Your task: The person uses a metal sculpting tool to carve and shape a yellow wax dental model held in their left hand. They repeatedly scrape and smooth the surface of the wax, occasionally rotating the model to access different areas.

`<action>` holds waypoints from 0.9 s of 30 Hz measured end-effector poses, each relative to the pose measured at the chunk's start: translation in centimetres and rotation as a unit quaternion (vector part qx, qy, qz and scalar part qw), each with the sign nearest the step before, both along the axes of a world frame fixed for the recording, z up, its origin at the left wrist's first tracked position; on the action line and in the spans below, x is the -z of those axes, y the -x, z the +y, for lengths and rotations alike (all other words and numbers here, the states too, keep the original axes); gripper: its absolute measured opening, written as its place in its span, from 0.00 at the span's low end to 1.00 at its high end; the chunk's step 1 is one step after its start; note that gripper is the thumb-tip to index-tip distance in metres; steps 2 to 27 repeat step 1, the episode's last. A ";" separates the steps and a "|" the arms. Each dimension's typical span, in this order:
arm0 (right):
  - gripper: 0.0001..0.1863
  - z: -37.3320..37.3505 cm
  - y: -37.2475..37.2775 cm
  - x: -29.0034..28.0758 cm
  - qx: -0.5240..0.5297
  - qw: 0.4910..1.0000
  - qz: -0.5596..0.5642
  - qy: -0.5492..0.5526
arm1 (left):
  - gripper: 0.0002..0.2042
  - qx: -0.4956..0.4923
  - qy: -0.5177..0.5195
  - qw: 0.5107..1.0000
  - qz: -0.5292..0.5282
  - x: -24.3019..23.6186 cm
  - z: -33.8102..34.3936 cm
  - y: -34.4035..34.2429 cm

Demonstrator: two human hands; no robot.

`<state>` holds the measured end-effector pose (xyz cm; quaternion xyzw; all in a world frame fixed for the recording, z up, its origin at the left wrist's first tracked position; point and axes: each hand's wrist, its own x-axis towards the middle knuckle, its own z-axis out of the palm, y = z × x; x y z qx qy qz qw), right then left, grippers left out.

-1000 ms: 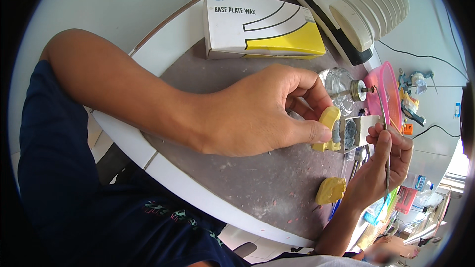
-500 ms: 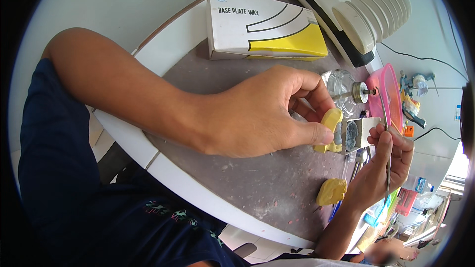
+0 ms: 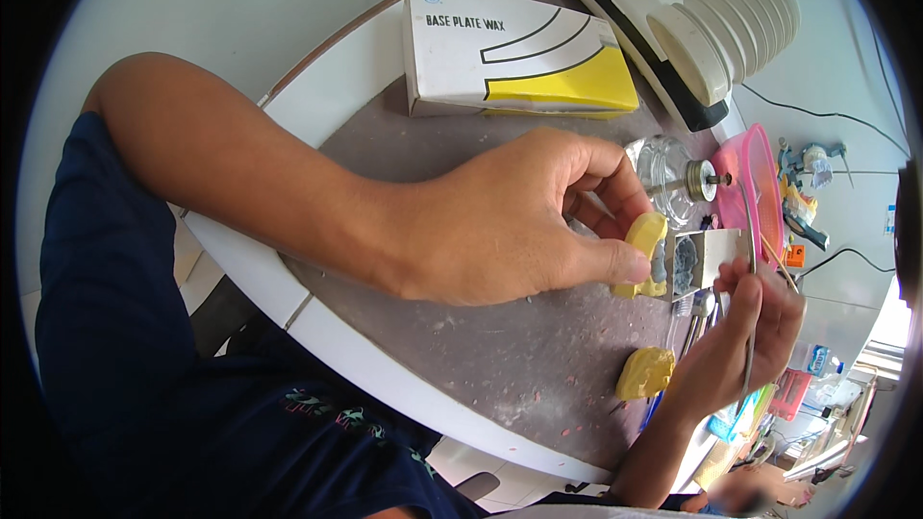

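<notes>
Between the thumb and fingers of my left hand [image 3: 519, 226] is a yellow plaster dental cast [image 3: 647, 229] with grey material along its right side. My right hand [image 3: 764, 332], to the right of the cast, pinches a thin metal dental carving instrument [image 3: 752, 245], its long shank pointing away from me. The instrument's far end is just right of the wick of a glass spirit lamp [image 3: 661, 159]; I cannot make out a flame. Beside the cast, a small open box [image 3: 716, 255] contains grey-blue pieces [image 3: 685, 264]. A second yellow cast [image 3: 645, 373] lies on the table near my right wrist.
A white and yellow carton [image 3: 519, 48] lies at the back of the grey tabletop [image 3: 461, 356]. Behind it is a white machine with a ribbed hose [image 3: 740, 29]. A pink container [image 3: 760, 173] stands beyond the lamp. Several tools [image 3: 694, 327] lie beside my right hand.
My right hand and the instrument have shifted slightly right and nearer me, the instrument's tip moving away from the lamp's wick. My left hand and its cast have barely moved.
</notes>
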<state>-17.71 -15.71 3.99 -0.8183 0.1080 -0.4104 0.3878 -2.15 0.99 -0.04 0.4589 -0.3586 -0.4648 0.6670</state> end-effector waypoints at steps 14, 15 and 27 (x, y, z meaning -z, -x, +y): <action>0.08 0.0 0.7 -0.1 -0.046 0.999 0.009 0.028 | 0.12 0.011 -0.010 0.999 0.040 -0.1 0.2 0.0; 0.08 0.0 0.7 -0.1 -0.046 0.999 0.009 0.028 | 0.12 0.011 -0.010 0.999 0.040 -0.1 0.2 0.0; 0.08 0.0 0.7 -0.1 -0.046 0.999 0.009 0.028 | 0.12 0.011 -0.010 0.999 0.040 -0.1 0.2 0.0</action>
